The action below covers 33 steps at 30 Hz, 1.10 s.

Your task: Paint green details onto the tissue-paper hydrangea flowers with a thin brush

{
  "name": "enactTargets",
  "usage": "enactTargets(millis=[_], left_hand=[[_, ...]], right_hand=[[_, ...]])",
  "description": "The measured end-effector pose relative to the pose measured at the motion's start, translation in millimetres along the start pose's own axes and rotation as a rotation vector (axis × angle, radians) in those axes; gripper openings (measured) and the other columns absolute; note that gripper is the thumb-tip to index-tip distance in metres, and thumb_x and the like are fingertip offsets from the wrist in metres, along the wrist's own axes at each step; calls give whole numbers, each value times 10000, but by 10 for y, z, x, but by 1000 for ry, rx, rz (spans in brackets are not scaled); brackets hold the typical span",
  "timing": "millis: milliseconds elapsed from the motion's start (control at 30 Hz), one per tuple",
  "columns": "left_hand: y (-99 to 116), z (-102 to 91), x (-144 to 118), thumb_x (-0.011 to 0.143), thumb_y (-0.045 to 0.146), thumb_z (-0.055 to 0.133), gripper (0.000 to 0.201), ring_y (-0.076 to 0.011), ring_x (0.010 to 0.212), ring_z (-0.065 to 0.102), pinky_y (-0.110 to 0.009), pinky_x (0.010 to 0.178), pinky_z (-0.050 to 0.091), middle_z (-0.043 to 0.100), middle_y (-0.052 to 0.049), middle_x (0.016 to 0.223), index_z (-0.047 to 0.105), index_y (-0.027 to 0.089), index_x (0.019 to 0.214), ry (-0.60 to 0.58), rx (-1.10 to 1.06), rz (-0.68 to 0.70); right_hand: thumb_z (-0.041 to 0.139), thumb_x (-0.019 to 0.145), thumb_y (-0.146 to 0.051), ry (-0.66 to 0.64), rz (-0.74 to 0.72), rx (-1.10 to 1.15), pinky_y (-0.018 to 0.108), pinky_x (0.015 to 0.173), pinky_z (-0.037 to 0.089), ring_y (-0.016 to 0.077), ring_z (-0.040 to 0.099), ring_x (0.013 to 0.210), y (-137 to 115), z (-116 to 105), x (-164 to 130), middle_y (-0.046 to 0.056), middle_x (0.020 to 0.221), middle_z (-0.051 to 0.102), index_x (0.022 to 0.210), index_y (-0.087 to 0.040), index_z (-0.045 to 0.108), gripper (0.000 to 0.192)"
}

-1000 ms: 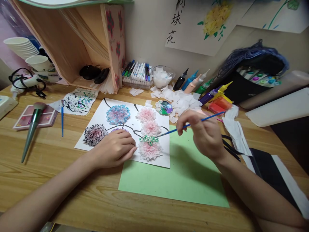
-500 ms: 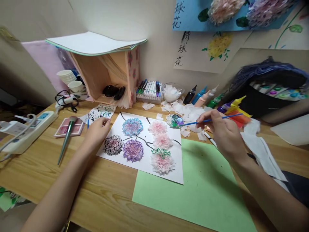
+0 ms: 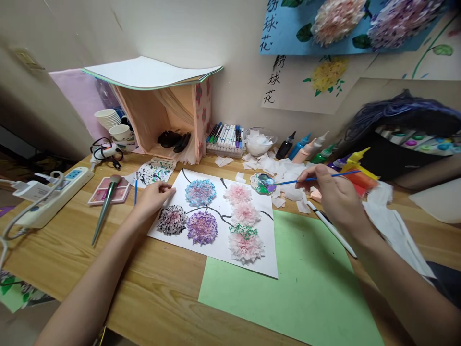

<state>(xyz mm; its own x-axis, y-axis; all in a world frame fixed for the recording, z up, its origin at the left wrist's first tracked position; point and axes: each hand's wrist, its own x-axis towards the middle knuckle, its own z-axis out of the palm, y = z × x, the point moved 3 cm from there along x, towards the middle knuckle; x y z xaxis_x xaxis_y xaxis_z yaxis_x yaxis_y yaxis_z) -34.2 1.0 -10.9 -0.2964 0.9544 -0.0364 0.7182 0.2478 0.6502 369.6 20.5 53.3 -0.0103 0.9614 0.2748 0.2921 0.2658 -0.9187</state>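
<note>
My right hand (image 3: 333,194) is closed around a thin blue paintbrush (image 3: 293,181). The brush tip reaches a small scalloped paint palette (image 3: 260,179) smeared with green, purple and blue. Resting at the left edge of a white sheet (image 3: 223,252), my left hand (image 3: 155,197) has its fingers loosely extended and holds nothing. Crinkled paper flowers sit on the sheet: blue (image 3: 200,192), black-edged (image 3: 172,220), purple (image 3: 202,228) and several pink ones (image 3: 247,247). The lowest pink flower has green paint on its upper petals. Painted black branches run between them.
Under the white sheet lies green paper (image 3: 288,298). Tissue scraps (image 3: 277,166), paint bottles (image 3: 302,149) and a marker box (image 3: 226,139) line the back. A white pen (image 3: 333,230) lies beneath my right forearm. On the left are a makeup brush (image 3: 104,211) and a power strip (image 3: 54,197).
The view has shifted slightly, so the scene sits lower and a little to the right. My right hand keeps the brush tip at the palette; my left hand stays by the sheet's edge.
</note>
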Motion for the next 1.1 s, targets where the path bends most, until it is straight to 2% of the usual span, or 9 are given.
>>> enactTargets(millis=[100, 233, 433, 567, 800, 967, 1100], left_hand=[[88, 0, -32, 640, 565, 611, 401, -165, 578, 517, -252, 522, 353, 572, -6, 629, 592, 169, 703, -38, -78, 25], [200, 23, -65, 653, 540, 638, 396, -115, 505, 398, -228, 470, 268, 448, 33, 532, 497, 180, 569, -130, -292, 65], [113, 35, 3, 538, 587, 710, 448, -121, 508, 420, -229, 472, 294, 503, 26, 544, 564, 170, 613, -102, -418, -39], [-4, 38, 57, 530, 620, 717, 485, -139, 526, 459, -238, 487, 326, 541, 15, 563, 581, 168, 642, -70, -433, -57], [-45, 90, 67, 515, 598, 748, 469, -147, 518, 485, -233, 461, 338, 580, 7, 585, 607, 179, 673, -62, -441, -130], [-62, 121, 88, 516, 623, 744, 490, -140, 495, 476, -223, 437, 327, 566, 14, 561, 595, 181, 664, -88, -434, -105], [-119, 139, 114, 533, 634, 738, 501, -138, 510, 477, -219, 451, 327, 560, 18, 569, 592, 174, 667, -107, -412, -83]], right_hand=[[455, 867, -580, -31, -3, -15, 299, 622, 405, 158, 541, 669, 41, -4, 34, 42, 726, 592, 759, -194, 595, 425], [452, 867, -581, -44, -22, -10, 300, 618, 397, 160, 540, 669, 39, -13, 58, 43, 713, 585, 752, -188, 587, 432], [417, 892, -568, -48, -44, -92, 298, 642, 390, 161, 533, 687, 54, -35, 78, 40, 714, 589, 748, -189, 575, 435], [374, 917, -547, -69, -113, -238, 295, 678, 396, 164, 545, 724, 136, -32, 105, 33, 753, 602, 769, -196, 583, 434], [335, 939, -519, -127, -158, -292, 290, 694, 418, 169, 575, 768, 267, 39, 133, 41, 799, 632, 838, -189, 618, 446], [334, 954, -474, -199, -167, -335, 302, 741, 423, 178, 577, 829, 309, 100, 118, 54, 859, 641, 868, -180, 631, 427], [329, 956, -467, -186, -172, -350, 296, 746, 418, 173, 574, 816, 312, 106, 116, 47, 846, 636, 857, -179, 640, 435]])
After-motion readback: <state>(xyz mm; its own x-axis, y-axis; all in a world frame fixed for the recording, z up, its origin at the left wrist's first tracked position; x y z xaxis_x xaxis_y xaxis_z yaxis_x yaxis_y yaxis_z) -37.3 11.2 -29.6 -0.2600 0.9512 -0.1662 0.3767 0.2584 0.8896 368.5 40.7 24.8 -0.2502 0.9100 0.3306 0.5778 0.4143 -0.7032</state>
